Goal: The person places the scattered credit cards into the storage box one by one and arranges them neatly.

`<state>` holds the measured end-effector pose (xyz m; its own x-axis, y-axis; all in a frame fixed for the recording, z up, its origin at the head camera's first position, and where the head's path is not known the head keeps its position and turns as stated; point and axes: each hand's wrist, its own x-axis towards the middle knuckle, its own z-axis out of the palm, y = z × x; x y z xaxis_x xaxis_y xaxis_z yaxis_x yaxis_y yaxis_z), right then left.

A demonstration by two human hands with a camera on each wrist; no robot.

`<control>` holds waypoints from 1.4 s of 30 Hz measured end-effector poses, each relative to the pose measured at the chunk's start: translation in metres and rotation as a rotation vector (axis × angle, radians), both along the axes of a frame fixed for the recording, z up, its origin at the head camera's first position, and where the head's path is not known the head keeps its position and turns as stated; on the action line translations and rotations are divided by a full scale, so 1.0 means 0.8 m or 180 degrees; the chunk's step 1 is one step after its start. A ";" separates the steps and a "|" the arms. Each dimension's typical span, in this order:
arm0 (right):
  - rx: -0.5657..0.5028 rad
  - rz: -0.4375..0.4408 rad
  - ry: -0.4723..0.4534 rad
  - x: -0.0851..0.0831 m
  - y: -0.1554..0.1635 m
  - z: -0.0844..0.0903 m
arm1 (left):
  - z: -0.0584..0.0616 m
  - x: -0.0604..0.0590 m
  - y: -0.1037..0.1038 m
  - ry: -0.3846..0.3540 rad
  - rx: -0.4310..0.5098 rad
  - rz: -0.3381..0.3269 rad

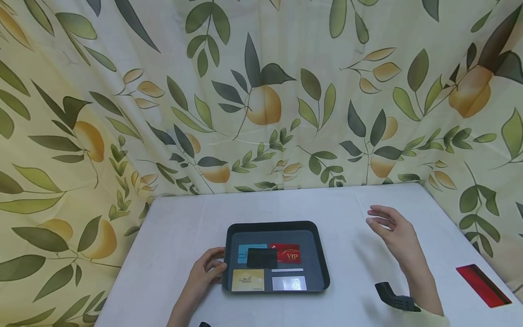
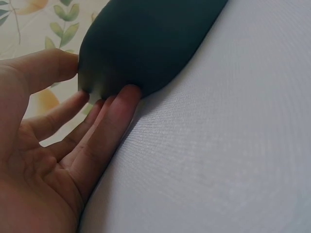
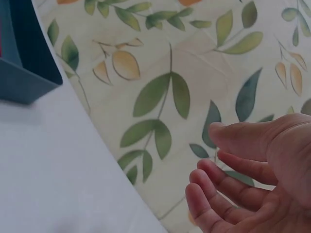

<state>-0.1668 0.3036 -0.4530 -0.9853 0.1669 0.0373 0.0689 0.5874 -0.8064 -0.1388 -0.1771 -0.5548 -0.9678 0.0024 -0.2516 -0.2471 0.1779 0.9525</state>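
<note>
Tray (image 1: 323, 268) is dark w/ round corners, sits in the middle of the white table (image 1: 171, 236). Left hand (image 1: 206, 271) touches its left edge, fingers nearly straight. Inside lie cards: blue, black card (image 1: 262, 258), red VIP card (image 1: 289, 253), gold, silver. Right hand (image 1: 394, 231) floats above the table, fingers loose, holding nothing. Red card (image 1: 482, 285) lies far right.

Soft, even, bright light; no glare.
Head view bends at edges; faint shadows on the white cloth-covered desk (image 1: 184, 227); wrist views slightly blurred.
</note>
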 end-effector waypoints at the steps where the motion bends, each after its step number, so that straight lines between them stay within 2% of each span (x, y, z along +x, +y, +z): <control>1: 0.0024 -0.0021 -0.0008 0.001 0.004 -0.001 | 0.000 0.000 0.000 0.0002 -0.0001 -0.0007; 7: 0.0107 -0.0206 -0.0081 0.007 0.036 -0.005 | -0.001 -0.001 0.002 0.0005 -0.0007 -0.0044; 17: -0.0224 -0.0545 -0.0058 0.024 0.087 -0.009 | 0.000 0.000 0.004 -0.0023 0.0012 -0.0036; 25: -0.0298 -0.0809 -0.0088 0.036 0.121 -0.007 | -0.001 0.002 0.003 -0.0037 0.0028 -0.0032; 33: -0.0367 -0.1032 0.0164 0.048 0.145 -0.009 | -0.006 0.006 -0.001 -0.0055 -0.0007 0.0052; 39: -0.0791 -0.1088 0.0462 0.063 0.171 -0.019 | -0.008 0.007 -0.001 -0.0067 -0.0016 0.0038; 42: -0.0788 -0.1155 0.0518 0.072 0.182 -0.023 | -0.011 0.007 -0.001 -0.0053 -0.0007 0.0034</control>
<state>-0.1090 0.4491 -0.4711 -0.8463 0.5229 0.1020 0.0954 0.3371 -0.9366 -0.1333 -0.1782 -0.5634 -0.9635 -0.0083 -0.2676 -0.2648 0.1773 0.9479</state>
